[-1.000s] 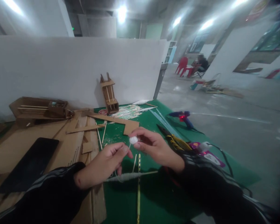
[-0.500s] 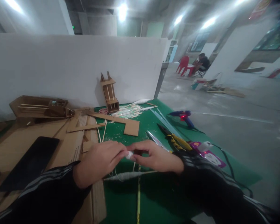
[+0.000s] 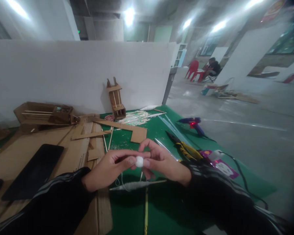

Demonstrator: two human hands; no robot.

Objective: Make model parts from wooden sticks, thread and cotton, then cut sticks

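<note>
A small white ball (image 3: 139,161) is pinched between the fingertips of both hands, over the green table surface. My left hand (image 3: 112,168) holds it from the left, thumb against its side. From the right, my right hand (image 3: 161,161) grips it with thumb and fingers, its index finger raised and bent. A thin white thread hangs just below my left hand. Beneath the hands lies a stick wound with white thread (image 3: 134,186), crossing above a yellowish rod (image 3: 146,209).
Scissors (image 3: 165,148), yellow-black pliers (image 3: 186,148), a blue glue gun (image 3: 194,125) and a purple power strip (image 3: 222,166) lie right. Cardboard sheets and a black tablet (image 3: 34,171) are left; cardboard models (image 3: 116,99) stand behind. A person (image 3: 213,68) sits far off.
Both hands have shifted slightly and their fingers have turned around the white ball, which now shows more fully. My right index finger has lifted. The view has moved a little.
</note>
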